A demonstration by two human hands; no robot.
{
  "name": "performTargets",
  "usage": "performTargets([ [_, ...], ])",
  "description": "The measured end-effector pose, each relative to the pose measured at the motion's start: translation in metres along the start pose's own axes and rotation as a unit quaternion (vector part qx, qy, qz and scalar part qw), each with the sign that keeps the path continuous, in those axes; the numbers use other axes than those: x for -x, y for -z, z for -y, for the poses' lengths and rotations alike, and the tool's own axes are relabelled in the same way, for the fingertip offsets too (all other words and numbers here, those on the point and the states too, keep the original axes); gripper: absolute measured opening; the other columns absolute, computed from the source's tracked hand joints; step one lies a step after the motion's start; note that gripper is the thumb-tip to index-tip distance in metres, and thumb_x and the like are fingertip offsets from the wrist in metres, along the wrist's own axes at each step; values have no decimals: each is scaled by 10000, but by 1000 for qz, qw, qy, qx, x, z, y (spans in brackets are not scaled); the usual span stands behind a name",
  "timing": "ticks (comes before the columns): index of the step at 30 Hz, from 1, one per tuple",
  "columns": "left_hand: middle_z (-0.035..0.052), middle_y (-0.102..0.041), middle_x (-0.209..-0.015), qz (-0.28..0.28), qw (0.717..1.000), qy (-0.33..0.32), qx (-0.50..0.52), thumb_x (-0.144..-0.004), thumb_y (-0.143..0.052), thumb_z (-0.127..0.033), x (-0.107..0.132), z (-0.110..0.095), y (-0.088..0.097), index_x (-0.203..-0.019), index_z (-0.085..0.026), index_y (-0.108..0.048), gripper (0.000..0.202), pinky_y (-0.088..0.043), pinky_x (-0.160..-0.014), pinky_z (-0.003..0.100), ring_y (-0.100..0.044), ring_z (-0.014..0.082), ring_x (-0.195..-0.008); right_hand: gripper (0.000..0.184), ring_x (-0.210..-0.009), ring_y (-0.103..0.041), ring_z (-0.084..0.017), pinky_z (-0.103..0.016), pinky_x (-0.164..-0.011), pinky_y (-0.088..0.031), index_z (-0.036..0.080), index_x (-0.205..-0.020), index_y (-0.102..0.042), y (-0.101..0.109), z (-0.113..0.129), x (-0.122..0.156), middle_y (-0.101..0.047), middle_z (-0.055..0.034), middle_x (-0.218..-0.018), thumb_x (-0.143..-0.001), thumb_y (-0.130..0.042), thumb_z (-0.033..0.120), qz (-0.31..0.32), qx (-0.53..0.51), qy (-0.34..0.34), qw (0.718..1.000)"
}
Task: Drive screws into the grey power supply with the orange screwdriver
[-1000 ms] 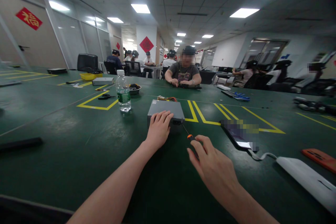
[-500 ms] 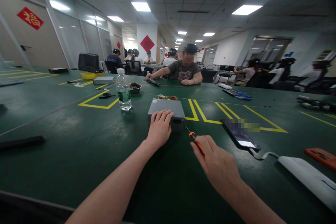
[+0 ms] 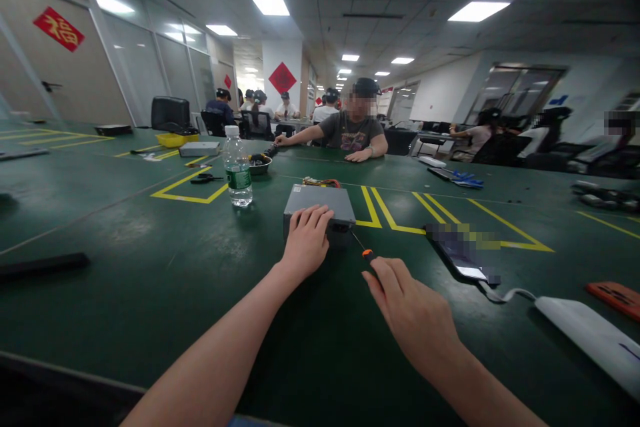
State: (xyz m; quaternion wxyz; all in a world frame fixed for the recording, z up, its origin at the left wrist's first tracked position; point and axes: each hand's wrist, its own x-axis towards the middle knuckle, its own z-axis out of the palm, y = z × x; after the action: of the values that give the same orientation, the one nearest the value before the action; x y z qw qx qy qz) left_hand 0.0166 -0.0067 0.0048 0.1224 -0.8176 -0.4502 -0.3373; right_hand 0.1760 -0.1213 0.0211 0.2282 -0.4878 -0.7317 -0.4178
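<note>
A grey metal computer power supply (image 3: 320,197) sits on the green table ahead of me, with coloured wires (image 3: 323,182) at its far side. My left hand (image 3: 307,240) grips its near left part, fingers laid over the top edge and front. Closed around an orange and black screwdriver (image 3: 368,255), my right hand (image 3: 413,307) is to the right of the box. The thin shaft points at the lower right corner of the box's front, near the socket; whether the tip sits in a screw is too small to tell.
A water bottle (image 3: 237,167) stands left of the box, before a metal bowl (image 3: 261,164). To the right lie a phone (image 3: 457,257) and a white power bank (image 3: 590,340) with a cable. Across the table sits a person (image 3: 357,127) holding a dark tool.
My right hand has turned slightly on the screwdriver, covering more of its handle. The power supply and my left hand keep their places. The person opposite has moved the dark tool towards the bowl.
</note>
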Motion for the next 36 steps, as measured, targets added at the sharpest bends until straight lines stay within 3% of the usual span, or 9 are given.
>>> performTargets([
  [6, 40, -469, -1297, 4, 1000, 2, 7, -775, -455, -136, 0, -1, 2, -1206, -229, -440, 441, -247, -1030, 419, -368, 213, -1216, 227, -601, -560, -105, -219, -531, -408, 140, -955, -537, -1, 12, 3, -581, -110, -970, -866, -329, 134, 37, -35, 24, 998],
  [10, 45, -469, -1297, 5, 1000, 0, 7, -772, -462, -136, 0, -1, 2, -1213, -232, -435, 452, -245, -1032, 422, -364, 216, -1222, 174, -611, -568, -94, -180, -496, -399, 109, -996, -504, -4, 2, 2, -595, -78, -882, -873, -389, 157, -10, -48, 23, 999],
  [14, 45, -468, -1295, 2, 1000, 1, 0, -775, -470, -148, 0, 0, 0, -1209, -229, -433, 443, -240, -1037, 418, -362, 211, -1223, 230, -446, -481, -69, -179, -365, -310, 120, -915, -516, 0, -10, -4, -569, -18, -714, -907, -360, 288, -21, -29, -26, 999],
  [17, 39, -466, -1297, -1, 1000, 0, -1, -777, -463, -144, 0, 1, -1, -1201, -228, -436, 433, -240, -1037, 412, -364, 207, -1220, 252, -487, -508, -81, -193, -415, -365, 137, -925, -527, 2, -4, -4, -587, -50, -819, -907, -338, 304, 16, -45, -12, 999],
  [19, 37, -468, -1295, -1, 1000, 0, 3, -770, -467, -139, 0, 0, 0, -1202, -229, -435, 442, -245, -1034, 411, -366, 207, -1217, 231, -555, -545, -96, -210, -481, -411, 135, -959, -528, 1, 4, -2, -582, -92, -927, -895, -320, 216, 36, -54, 0, 998],
  [23, 40, -471, -1295, 2, 1000, 2, 10, -763, -467, -131, 0, -1, 2, -1209, -235, -436, 459, -247, -1032, 422, -366, 211, -1218, 227, -587, -557, -101, -209, -513, -416, 116, -995, -523, -2, 15, 2, -586, -86, -877, -855, -344, 110, 12, -43, 30, 999],
  [28, 44, -470, -1297, 5, 1000, 1, 9, -773, -455, -139, 0, -2, 2, -1209, -228, -441, 445, -240, -1035, 426, -368, 215, -1219, 178, -471, -488, -55, -189, -424, -329, 117, -981, -527, -1, 5, 0, -586, -22, -762, -877, -400, 186, -35, -11, 3, 999],
  [33, 40, -460, -1305, 2, 1000, -1, 2, -781, -451, -148, 0, -1, 1, -1207, -223, -437, 433, -238, -1039, 414, -361, 211, -1225, 215, -529, -519, -76, -199, -449, -349, 132, -954, -548, -1, 2, -1, -583, -43, -813, -890, -385, 257, 9, -38, -6, 999],
  [36, 39, -460, -1304, -2, 1000, 0, 2, -776, -454, -143, 0, 0, 1, -1204, -225, -438, 436, -240, -1038, 408, -363, 207, -1223, 222, -604, -554, -102, -218, -530, -410, 135, -984, -542, -2, 7, 1, -583, -88, -921, -883, -351, 184, 26, -60, 16, 998],
])
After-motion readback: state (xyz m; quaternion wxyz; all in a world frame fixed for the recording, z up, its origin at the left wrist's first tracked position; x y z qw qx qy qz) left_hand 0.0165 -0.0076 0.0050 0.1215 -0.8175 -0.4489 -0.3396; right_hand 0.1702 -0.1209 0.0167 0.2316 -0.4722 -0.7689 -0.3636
